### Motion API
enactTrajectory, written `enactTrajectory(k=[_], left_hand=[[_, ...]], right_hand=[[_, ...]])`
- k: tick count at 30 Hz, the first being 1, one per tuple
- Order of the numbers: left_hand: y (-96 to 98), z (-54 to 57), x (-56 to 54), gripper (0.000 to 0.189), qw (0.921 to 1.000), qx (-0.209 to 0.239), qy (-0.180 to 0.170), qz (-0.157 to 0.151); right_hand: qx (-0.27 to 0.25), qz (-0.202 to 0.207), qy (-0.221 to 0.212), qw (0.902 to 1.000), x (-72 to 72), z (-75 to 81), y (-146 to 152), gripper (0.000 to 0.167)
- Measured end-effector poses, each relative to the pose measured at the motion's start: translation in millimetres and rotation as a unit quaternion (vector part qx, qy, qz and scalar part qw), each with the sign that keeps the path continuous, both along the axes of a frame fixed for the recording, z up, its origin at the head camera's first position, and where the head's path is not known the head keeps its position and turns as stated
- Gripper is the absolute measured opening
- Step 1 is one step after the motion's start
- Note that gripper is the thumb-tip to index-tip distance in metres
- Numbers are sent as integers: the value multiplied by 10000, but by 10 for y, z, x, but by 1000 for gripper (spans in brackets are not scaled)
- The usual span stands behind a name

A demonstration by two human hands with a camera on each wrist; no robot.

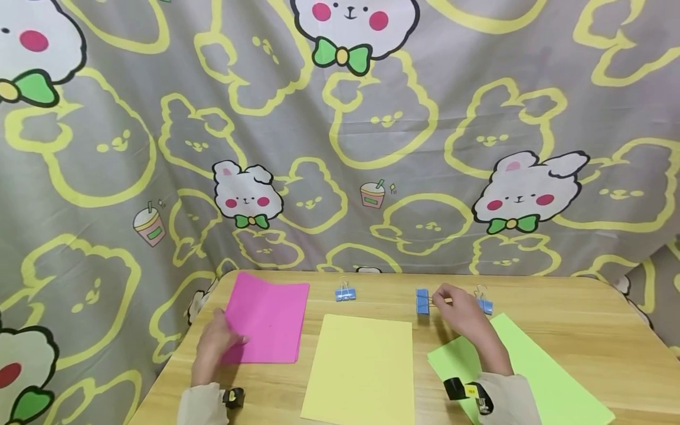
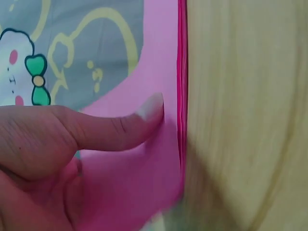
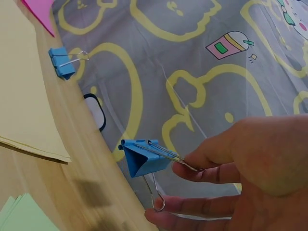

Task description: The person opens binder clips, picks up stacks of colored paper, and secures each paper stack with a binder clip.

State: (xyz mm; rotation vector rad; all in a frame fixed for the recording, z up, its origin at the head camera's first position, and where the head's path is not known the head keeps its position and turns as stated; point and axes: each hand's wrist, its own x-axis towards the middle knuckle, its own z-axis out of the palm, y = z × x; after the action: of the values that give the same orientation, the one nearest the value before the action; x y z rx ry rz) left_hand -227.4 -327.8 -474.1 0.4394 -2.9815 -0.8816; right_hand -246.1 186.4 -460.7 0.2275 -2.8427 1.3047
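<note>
My left hand (image 1: 216, 339) grips the left edge of a stack of pink paper (image 1: 271, 321), its thumb (image 2: 120, 130) lying flat across the top sheet. The stack's layered edge shows in the left wrist view, and its sheets bend a little. At the table's far side, my right hand (image 1: 464, 313) holds a blue binder clip (image 1: 422, 301) in the air by its wire handles. Thumb and index finger pinch one handle (image 3: 166, 154), while the other fingers are at the second handle (image 3: 158, 202). The clip's mouth points left, away from the palm.
Yellow paper (image 1: 361, 369) lies mid-table, with green paper (image 1: 547, 383) slanted at the right, partly under the right forearm. One blue binder clip (image 1: 345, 294) stands near the back edge; another (image 1: 486, 306) sits behind the right hand. A patterned curtain (image 1: 319, 136) hangs behind the table.
</note>
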Motion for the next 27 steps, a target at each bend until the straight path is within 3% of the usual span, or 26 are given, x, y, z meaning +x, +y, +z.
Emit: enactTrajectory(k=[3,6,10,14,17,19,27], left_hand=[[-65,-51,-1,70,9995,275,94,-85],[-127,-96,-40,46,9987,418,262,-147],[-139,-109,-116,29,9939,1022,401,-125],[-105,-75,-153,44,9780,2062,320,-41],[-105,-40,-151,54,9668,2547,198,66],[-116,-17,-137,56,9617,2735,126,124],[-175,34,-89,60,9593,2804,296,190]], right_hand=[[-17,-33,128,9999,-1,-4,-7,20],[-81,-106,227,9997,-9,-12,-7,21],[-157,-152,220,9995,-8,-16,10,21],[-185,-71,147,9997,3,-12,25,22],[-186,-34,148,9997,9,-4,27,22],[-181,-32,159,9997,11,-4,31,22],[-119,5,206,9997,-1,-18,30,22]])
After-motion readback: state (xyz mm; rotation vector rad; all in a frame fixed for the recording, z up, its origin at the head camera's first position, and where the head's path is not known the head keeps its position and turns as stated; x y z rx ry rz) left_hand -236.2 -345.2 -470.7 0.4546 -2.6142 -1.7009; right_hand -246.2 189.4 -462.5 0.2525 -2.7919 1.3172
